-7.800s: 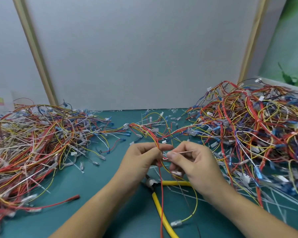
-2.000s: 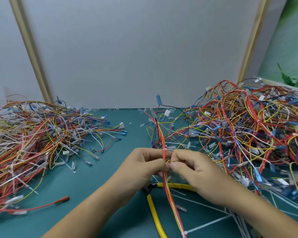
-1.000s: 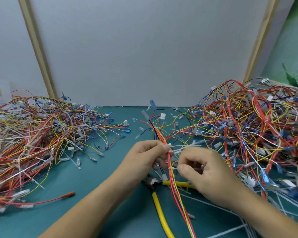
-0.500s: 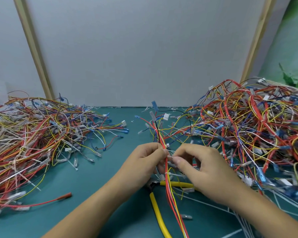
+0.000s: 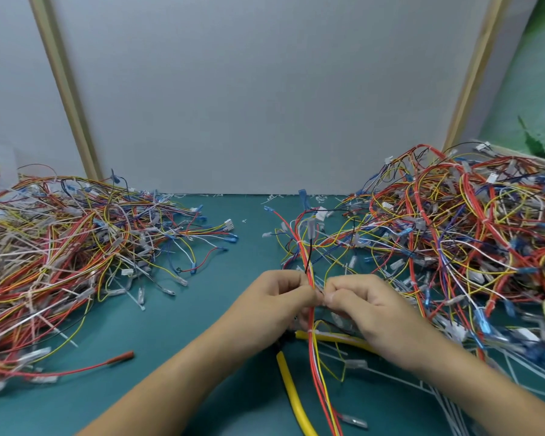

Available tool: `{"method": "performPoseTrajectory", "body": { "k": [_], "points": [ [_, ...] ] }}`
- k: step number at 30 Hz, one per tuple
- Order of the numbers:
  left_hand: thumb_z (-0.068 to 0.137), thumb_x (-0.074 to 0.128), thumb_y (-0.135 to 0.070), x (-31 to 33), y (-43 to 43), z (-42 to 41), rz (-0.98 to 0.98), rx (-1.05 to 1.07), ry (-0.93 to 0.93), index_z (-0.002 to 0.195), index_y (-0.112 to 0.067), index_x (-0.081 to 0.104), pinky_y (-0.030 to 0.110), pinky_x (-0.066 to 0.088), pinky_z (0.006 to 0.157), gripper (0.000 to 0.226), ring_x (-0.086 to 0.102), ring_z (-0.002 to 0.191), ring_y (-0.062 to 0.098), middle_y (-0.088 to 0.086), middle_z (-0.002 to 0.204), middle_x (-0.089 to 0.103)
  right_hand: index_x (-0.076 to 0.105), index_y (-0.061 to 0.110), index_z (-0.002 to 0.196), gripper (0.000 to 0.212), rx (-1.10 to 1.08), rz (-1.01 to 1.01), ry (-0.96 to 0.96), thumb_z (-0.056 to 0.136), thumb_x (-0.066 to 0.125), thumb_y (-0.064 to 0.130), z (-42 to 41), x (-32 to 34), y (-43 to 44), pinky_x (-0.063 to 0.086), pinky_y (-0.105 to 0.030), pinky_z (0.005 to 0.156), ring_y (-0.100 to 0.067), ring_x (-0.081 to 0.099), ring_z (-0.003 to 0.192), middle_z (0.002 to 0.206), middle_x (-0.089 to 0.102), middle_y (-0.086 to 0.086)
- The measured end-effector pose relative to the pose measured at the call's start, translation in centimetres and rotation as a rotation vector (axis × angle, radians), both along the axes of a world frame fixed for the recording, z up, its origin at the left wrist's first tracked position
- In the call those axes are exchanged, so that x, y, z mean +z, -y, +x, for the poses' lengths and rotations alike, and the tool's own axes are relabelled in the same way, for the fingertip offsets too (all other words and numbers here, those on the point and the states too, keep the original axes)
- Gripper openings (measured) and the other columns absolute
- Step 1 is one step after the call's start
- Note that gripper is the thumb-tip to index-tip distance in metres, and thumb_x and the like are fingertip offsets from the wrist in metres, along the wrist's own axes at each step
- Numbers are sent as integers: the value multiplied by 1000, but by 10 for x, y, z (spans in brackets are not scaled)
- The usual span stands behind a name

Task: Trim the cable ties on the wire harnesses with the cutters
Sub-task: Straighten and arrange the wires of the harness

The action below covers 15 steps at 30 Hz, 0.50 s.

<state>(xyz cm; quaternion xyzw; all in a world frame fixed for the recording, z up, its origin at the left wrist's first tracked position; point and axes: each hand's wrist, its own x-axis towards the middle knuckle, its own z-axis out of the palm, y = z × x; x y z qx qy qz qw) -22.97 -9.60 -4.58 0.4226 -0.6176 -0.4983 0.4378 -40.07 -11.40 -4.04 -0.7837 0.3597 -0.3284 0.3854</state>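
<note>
A wire harness point(image 5: 309, 256) of red, yellow and black wires runs from the table's far middle down between my hands toward me. My left hand point(image 5: 277, 298) pinches it from the left. My right hand point(image 5: 365, 305) pinches it from the right at a white cable tie; fingertips of both hands nearly touch. The yellow-handled cutters point(image 5: 291, 388) lie on the green mat under my hands, their head hidden by my left hand. No hand holds the cutters.
A large heap of harnesses point(image 5: 54, 250) covers the left of the table, another heap point(image 5: 466, 234) the right. Loose white cable ties point(image 5: 447, 401) lie at the near right. A red lead point(image 5: 107, 361) lies near left. A grey wall panel point(image 5: 265, 96) closes the back.
Both hands have closed together on the harness; the right fingertips moved left to meet the left ones. The harness stands slightly straighter between them.
</note>
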Motion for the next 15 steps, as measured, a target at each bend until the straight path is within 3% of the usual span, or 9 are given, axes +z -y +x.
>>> {"method": "performPoseTrajectory", "body": {
  "k": [6,11,15],
  "points": [
    [72,57,-22,3,-2,-3,20,-3,-22,59,-16,52,13,39,53,15,45,51,8,-4,56,49,30,8,55,41,-33,28,107,75,46,40,7,-8,-2,20,-21,47,-7,20,50,53,22,6],
    [72,58,-24,5,-2,0,9,19,24,56,-22,55,14,35,51,17,44,54,12,1,57,53,29,9,53,34,-46,41,126,82,43,21,6,-8,1,16,-28,48,-10,18,51,53,20,4],
    [79,59,-30,4,-1,3,38,-5,-5,62,-15,57,30,38,58,23,47,56,18,6,60,54,28,13,54,36,-35,-22,106,85,44,22,5,-8,0,18,-24,49,-6,19,50,52,22,8]
  ]
}}
